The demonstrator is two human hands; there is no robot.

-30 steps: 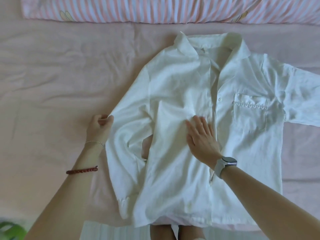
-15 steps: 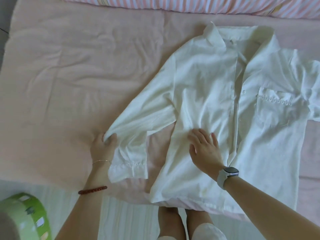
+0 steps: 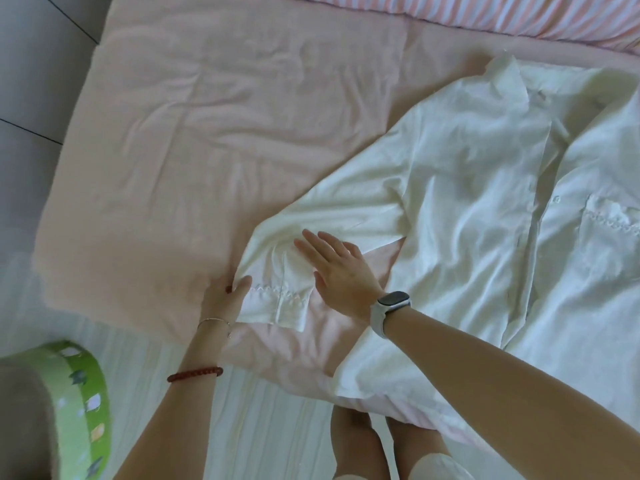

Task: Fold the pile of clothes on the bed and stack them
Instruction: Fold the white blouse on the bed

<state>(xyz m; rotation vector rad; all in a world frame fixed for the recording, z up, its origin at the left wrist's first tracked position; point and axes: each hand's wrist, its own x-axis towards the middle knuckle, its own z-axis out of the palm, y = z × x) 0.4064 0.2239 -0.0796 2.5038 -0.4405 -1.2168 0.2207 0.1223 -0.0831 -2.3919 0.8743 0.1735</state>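
Observation:
A white button-up shirt [image 3: 485, 209] lies face up on the pink bed sheet [image 3: 207, 133], collar toward the far side, a chest pocket at the right. Its left sleeve [image 3: 311, 223] is drawn out toward the bed's near corner. My left hand [image 3: 225, 296] pinches the edge of the sleeve cuff [image 3: 277, 303]. My right hand [image 3: 336, 268], with a watch on the wrist, lies flat with straight fingers on the sleeve just above the cuff.
A pink-and-white striped pillow [image 3: 485, 15] runs along the far edge of the bed. A green round container [image 3: 79, 403] stands on the floor at lower left. My legs [image 3: 381, 441] are against the bed's near edge. Grey floor shows at the far left.
My left hand has pulled the sleeve outward and down toward the bed corner. My right hand left the shirt's front panel and moved left onto the sleeve. The view shifted left.

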